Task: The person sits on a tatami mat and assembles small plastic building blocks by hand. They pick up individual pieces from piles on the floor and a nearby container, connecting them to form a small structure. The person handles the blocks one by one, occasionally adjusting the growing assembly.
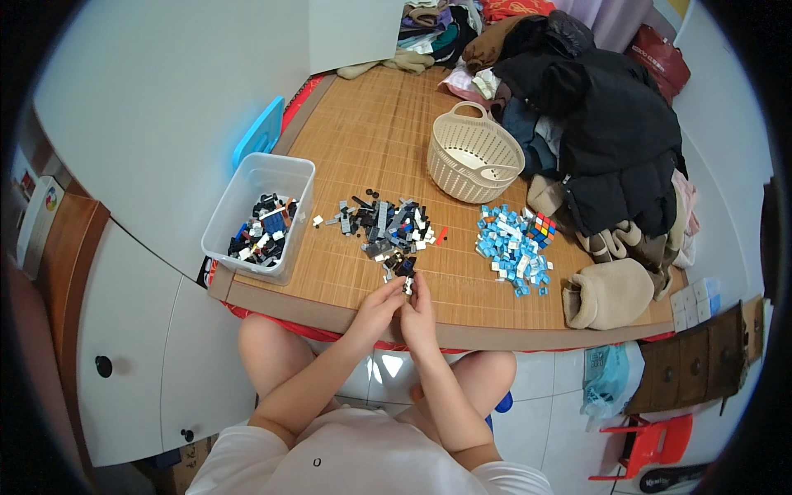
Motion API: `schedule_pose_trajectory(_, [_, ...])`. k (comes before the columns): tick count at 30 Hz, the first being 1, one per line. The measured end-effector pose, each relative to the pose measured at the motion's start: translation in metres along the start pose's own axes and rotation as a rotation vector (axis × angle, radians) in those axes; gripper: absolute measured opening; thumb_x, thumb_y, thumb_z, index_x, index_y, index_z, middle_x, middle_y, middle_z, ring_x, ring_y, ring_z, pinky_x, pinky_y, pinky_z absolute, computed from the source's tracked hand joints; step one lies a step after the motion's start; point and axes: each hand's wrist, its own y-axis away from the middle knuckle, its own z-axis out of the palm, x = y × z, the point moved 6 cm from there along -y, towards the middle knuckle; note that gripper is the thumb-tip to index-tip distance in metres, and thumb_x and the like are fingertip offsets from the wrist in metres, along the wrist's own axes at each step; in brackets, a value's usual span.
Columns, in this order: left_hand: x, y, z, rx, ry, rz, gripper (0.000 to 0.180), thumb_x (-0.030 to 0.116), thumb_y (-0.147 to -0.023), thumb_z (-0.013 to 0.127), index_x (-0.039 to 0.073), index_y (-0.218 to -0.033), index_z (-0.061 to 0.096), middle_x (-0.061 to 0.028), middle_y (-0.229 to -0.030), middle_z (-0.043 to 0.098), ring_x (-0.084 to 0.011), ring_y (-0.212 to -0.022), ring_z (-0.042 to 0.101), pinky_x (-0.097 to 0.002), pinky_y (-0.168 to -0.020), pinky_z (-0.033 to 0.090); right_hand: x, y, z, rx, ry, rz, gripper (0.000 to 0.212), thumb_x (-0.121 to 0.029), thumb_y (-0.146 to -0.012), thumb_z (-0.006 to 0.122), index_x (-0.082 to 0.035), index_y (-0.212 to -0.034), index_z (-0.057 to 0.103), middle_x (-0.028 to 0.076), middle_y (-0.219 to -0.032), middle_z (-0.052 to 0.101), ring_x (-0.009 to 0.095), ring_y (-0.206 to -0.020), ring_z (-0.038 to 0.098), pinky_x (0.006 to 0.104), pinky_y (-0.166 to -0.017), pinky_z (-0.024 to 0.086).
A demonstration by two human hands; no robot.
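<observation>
Close together at the near edge of the bamboo mat (487, 309), my left hand (381, 305) and my right hand (419, 313) hold a small white-and-black toy brick piece (407, 285) between their fingertips. Fingers partly cover it, so its full shape is hidden. Just beyond my hands spreads a loose pile of black, grey and white toy bricks (384, 223), with a few blue ones among them. A thin red piece (442, 236) lies at the pile's right side. Some dark bricks (404, 266) lie right by my fingertips.
At left stands a clear plastic bin (297, 210) with mixed bricks, a blue lid (259, 132) behind it. Rightward are blue-and-white pieces (507, 247), a puzzle cube (541, 230) and a rolled beige cloth (606, 294). A beige basket (470, 153) stands farther back, beside heaped dark clothes (619, 124).
</observation>
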Motion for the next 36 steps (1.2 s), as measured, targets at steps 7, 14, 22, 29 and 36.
schedule_pose_trajectory(7, [0.0, -0.004, 0.002, 0.038, 0.038, 0.006, 0.043, 0.011, -0.089, 0.044, -0.005, -0.129, 0.039, -0.0119, -0.123, 0.049, -0.0149, -0.112, 0.047, -0.0253, -0.094, 0.035, 0.004, 0.001, 0.001, 0.006, -0.11, 0.086, 0.06, 0.006, -0.079, 0.04, 0.003, -0.136, 0.023, 0.021, -0.137, 0.032, 0.027, -0.126, 0.033, 0.0318, -0.101, 0.03])
schedule_pose_trajectory(14, [-0.01, -0.009, 0.0, 0.035, 0.139, -0.022, 0.045, 0.013, -0.089, 0.044, -0.004, -0.13, 0.038, -0.0102, -0.124, 0.048, -0.0147, -0.113, 0.045, -0.0257, -0.095, 0.034, 0.005, 0.0, 0.003, 0.017, -0.203, 0.157, 0.062, 0.008, -0.08, 0.038, -0.001, -0.138, 0.021, 0.015, -0.133, 0.036, 0.02, -0.117, 0.04, 0.0276, -0.096, 0.034])
schedule_pose_trajectory(22, [0.002, -0.004, 0.001, 0.026, 0.11, -0.048, 0.048, 0.017, -0.09, 0.044, -0.006, -0.131, 0.035, -0.0112, -0.128, 0.046, -0.0158, -0.116, 0.043, -0.0271, -0.097, 0.032, 0.023, -0.006, 0.0, 0.005, 0.022, 0.031, 0.06, 0.007, -0.081, 0.04, 0.0, -0.138, 0.019, 0.016, -0.132, 0.037, 0.022, -0.118, 0.041, 0.0284, -0.097, 0.034])
schedule_pose_trajectory(29, [-0.011, -0.014, 0.003, 0.009, 0.153, -0.069, 0.046, 0.018, -0.091, 0.043, -0.004, -0.131, 0.036, -0.0102, -0.125, 0.048, -0.0148, -0.111, 0.046, -0.0266, -0.094, 0.035, -0.002, 0.001, 0.003, 0.037, -0.181, 0.14, 0.056, 0.004, -0.083, 0.038, 0.002, -0.137, 0.023, 0.02, -0.136, 0.033, 0.026, -0.126, 0.034, 0.0328, -0.103, 0.029])
schedule_pose_trajectory(36, [-0.009, -0.001, 0.018, 0.066, 0.343, 0.015, 0.044, 0.01, -0.09, 0.043, -0.007, -0.13, 0.033, -0.0152, -0.127, 0.045, -0.0192, -0.118, 0.043, -0.0294, -0.099, 0.034, -0.019, 0.014, 0.001, 0.125, -0.429, 0.14, 0.056, 0.009, -0.08, 0.037, 0.0, -0.135, 0.03, 0.015, -0.136, 0.035, 0.021, -0.123, 0.037, 0.0299, -0.102, 0.029])
